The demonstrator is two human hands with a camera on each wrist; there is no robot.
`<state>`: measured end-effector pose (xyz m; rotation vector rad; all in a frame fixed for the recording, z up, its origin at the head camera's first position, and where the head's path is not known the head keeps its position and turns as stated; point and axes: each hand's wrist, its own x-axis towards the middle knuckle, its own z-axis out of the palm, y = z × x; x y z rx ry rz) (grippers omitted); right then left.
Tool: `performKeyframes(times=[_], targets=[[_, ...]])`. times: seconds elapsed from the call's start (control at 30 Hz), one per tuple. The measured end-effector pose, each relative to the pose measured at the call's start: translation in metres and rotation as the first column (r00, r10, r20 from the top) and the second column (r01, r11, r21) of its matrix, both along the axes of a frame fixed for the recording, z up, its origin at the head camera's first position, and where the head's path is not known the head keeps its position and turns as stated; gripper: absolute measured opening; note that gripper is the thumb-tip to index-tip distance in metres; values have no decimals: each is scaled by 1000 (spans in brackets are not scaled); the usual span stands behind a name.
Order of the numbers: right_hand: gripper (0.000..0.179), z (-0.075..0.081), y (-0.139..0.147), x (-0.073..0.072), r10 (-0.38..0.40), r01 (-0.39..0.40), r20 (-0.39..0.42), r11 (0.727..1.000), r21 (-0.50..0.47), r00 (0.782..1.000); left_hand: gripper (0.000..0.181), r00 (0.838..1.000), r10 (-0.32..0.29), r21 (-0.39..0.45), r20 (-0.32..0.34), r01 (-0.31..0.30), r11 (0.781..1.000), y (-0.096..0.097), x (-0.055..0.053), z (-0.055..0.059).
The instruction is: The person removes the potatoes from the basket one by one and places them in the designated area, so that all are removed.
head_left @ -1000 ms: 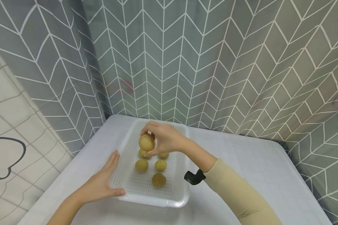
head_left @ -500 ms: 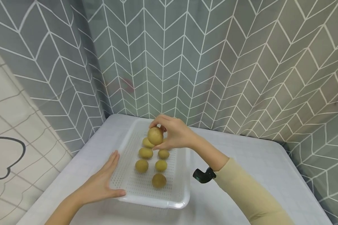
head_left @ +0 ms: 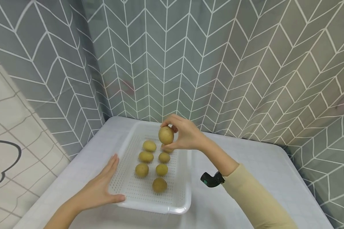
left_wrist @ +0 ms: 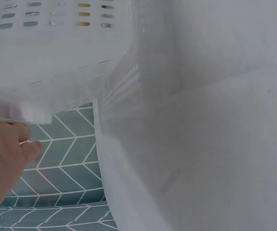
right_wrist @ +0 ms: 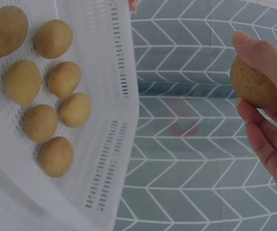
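Note:
My right hand point(head_left: 186, 133) pinches a round potato point(head_left: 166, 135) between thumb and fingers, raised over the far part of a white perforated plastic basket point(head_left: 176, 209). In the right wrist view the held potato point(right_wrist: 256, 83) shows small dark specks on its skin. Below it lie several potatoes in two rough rows, among them an oval one point(head_left: 149, 146) at the far left and a browner one point(head_left: 159, 185) nearest me. Another potato is partly covered by my right hand. My left hand point(head_left: 98, 187) rests at the basket's near left corner, fingers straight along the side, thumb at the front rim.
A white cloth point(head_left: 235, 197) covers the table under the basket. Grey curtains point(head_left: 166, 63) with white chevron lines hang behind and to the right. A pale checked cloth point(head_left: 14, 133) hangs at the left. A black wrist camera point(head_left: 212, 180) sits on the right wrist.
The right hand has moved right and slightly away from me with its potato, uncovering the left-row potatoes at the back. My left hand has stayed at the basket's corner.

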<state>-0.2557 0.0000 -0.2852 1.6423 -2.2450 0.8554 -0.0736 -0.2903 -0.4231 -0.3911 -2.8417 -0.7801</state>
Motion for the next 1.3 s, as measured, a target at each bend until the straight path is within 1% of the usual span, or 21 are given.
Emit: performKeyframes(times=[0.13,0.27,0.4,0.57,0.67,0.8,0.93,1.07,1.17,1.3], targets=[[57,-2,6,-1,-35,35,-11,999,-6,999,124,1000,-3,7,-17,3,1000,-1,0,1],[59,-7,12,-2,-20,20,-4,999,-29,1000,124,999,-15,26,-32,16,1000,-1,5,-1],[59,-15,22,-3,-24,25,6,999,-36,1000,124,998,-26,20,-48,27,999,-2,8,-5],[60,-20,34,-11,-70,71,29,997,-40,997,123,996,-28,8,-84,29,1000,-2,8,-3],[60,-22,43,-16,-97,99,43,994,-45,994,123,997,-25,9,-72,26,1000,-1,6,-3],[61,-26,58,-20,-113,116,64,992,-44,991,124,999,-24,7,-48,25,1000,-1,5,-3],[63,-27,71,-25,-147,150,58,988,-41,987,124,998,-36,2,-53,36,999,0,3,-3],[62,-25,80,-29,-159,162,61,985,-52,985,124,998,-31,4,-50,31,1000,0,0,-1],[61,-24,86,-32,-169,174,84,983,-59,982,124,999,-23,8,-38,24,1000,1,-1,-1],[62,-26,97,-35,-205,212,116,976,-49,972,125,1000,-22,22,-14,23,1000,3,-1,-1]])
